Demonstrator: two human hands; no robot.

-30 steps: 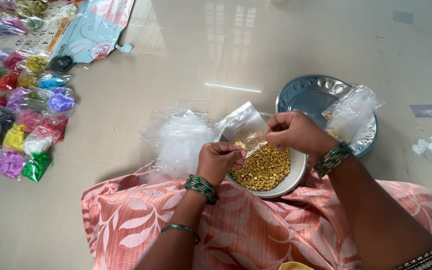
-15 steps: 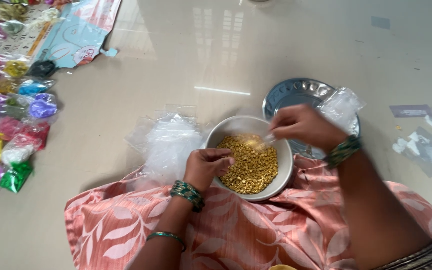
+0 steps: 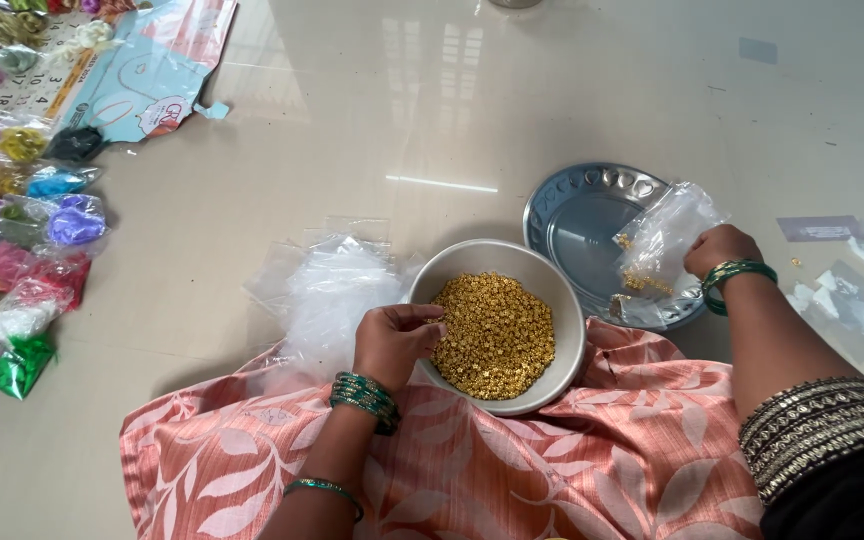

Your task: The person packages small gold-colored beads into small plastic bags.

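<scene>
A white bowl [image 3: 562, 318] full of small gold beads [image 3: 494, 335] rests on a pink leaf-patterned cloth [image 3: 592, 470] over my lap. My left hand [image 3: 397, 340], with green bangles at the wrist, sits at the bowl's left rim, its fingers curled together over the beads. My right hand [image 3: 717, 250] reaches out to the right over a round steel plate [image 3: 572, 215] and grips the edge of a small clear bag [image 3: 664, 235] that holds a few gold beads and lies on the plate.
A heap of empty clear bags [image 3: 330, 290] lies left of the bowl. Many small bags of coloured beads [image 3: 22, 250] line the left edge, with a light blue printed packet [image 3: 142, 70] behind them. Scraps of plastic and paper [image 3: 842, 290] lie at the right.
My right hand has carried the small clear bag from above the bowl out to the steel plate. My left hand has dropped to the bowl's rim.
</scene>
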